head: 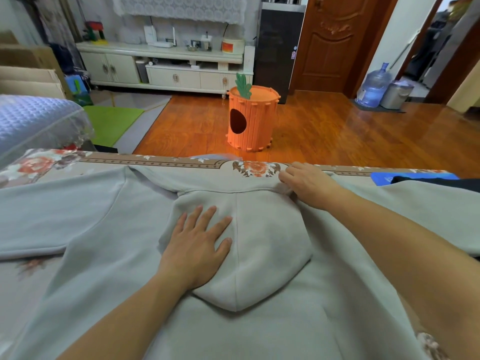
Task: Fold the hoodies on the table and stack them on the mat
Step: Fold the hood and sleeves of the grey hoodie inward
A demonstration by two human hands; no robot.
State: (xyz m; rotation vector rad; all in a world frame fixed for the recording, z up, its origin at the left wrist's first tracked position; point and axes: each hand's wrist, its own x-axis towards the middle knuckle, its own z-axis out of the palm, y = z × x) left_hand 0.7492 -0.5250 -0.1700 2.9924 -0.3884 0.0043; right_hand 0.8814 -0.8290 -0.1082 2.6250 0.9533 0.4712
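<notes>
Pale grey fleece hoodie (259,320) back-up on floral-cloth tabletop (39,165), hood folded down at centre. Our left hand (197,245) spread flat on hood; right hand (309,185) pinches collar at 1 o'clock. Risk: uneven pull skews neckline, hood bunches. Blue mat (384,178) at 3 o'clock.

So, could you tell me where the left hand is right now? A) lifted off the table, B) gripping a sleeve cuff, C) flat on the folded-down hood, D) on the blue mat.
C: the left hand lies with straight, spread fingers on the hood of the grey hoodie.
</notes>
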